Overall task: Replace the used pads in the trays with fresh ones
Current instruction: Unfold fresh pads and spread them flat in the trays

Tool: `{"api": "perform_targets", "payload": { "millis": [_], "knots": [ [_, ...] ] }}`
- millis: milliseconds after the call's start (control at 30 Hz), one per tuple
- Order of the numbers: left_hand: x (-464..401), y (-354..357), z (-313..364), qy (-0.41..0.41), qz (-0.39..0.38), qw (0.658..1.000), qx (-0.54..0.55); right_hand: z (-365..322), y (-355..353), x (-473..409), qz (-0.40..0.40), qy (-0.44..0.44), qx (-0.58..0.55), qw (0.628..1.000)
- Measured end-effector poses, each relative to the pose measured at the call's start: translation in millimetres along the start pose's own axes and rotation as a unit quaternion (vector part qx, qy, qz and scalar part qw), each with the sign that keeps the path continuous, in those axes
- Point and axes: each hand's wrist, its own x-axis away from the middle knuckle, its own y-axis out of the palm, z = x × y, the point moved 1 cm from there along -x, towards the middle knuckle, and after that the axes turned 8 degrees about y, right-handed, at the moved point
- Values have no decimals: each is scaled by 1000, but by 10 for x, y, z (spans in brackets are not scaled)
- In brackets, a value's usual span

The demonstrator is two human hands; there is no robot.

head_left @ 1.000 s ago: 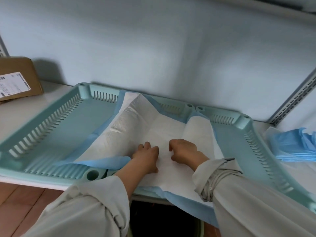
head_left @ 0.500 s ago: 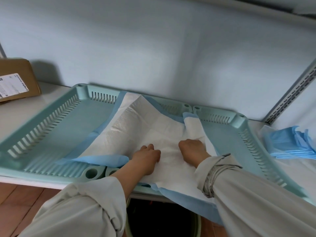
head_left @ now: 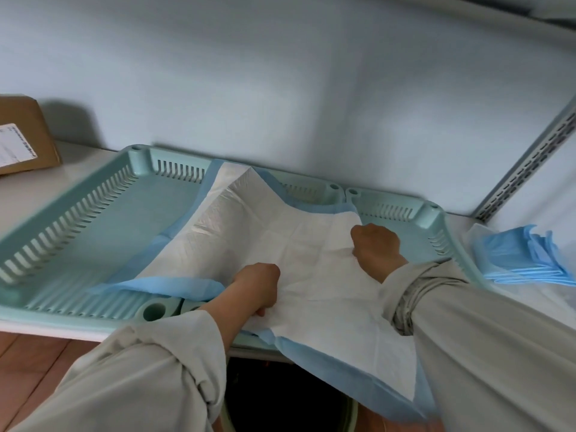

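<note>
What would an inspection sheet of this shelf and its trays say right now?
Surface: white shelf, two trays side by side.
Job's things: left tray and right tray, teal; white pad with blue edging draped across both, overhanging the front; stack of folded blue pads at right.
Clutter: cardboard box at left.
Hands: left hand and right hand both grip the pad.
Cables: nothing seen.
Surroundings: pale wall, slotted shelf upright, bin opening below.

- Soft, even, cool daylight is seen; no glare is produced.
- A dim shadow is cast on the wall [head_left: 280,73] beside the cardboard box [head_left: 21,135].
- Straight lines are bent towards the edges; slight softness is noted throughout.
</note>
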Motion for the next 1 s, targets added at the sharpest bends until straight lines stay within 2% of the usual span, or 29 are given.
{"api": "perform_targets", "payload": {
  "millis": [167, 267, 367, 433, 533, 600, 767, 800, 867, 900, 933, 1000],
  "knots": [
    [96, 1, 120, 6, 82, 990, -114, 83, -138, 155, 54, -2, -29, 998],
    [123, -90, 208, 19, 101, 992, -73, 192, -128, 357, 57, 8, -40, 998],
    [195, -92, 357, 66, 39, 996, -39, 358, -67, 642, 32, 36, -40, 998],
    [281, -29, 423, 81, -22, 995, -63, 462, -34, 887, 12, 59, -40, 997],
    [335, 36, 403, 72, -47, 989, -121, 518, -17, 1210, -80, 98, -89, 988],
    [395, 34, 421, 76, -40, 989, -120, 542, -108, 1349, -152, 83, -107, 979],
    [469, 16, 486, 103, -10, 993, -57, 596, -427, 1233, -200, 52, -117, 971],
    [459, 24, 483, 101, -13, 993, -56, 565, -464, 1220, -259, 40, -136, 955],
    [433, 42, 482, 99, -20, 993, -55, 500, -475, 1206, -397, 35, -189, 898],
    [425, 48, 468, 98, -23, 994, -49, 470, -445, 1154, -404, 36, -201, 892],
    [415, 53, 461, 100, -24, 994, -43, 463, -417, 1096, -361, 43, -211, 907],
    [367, 69, 416, 105, -15, 994, -24, 486, -318, 941, -205, 73, -207, 954]
  ]
}}
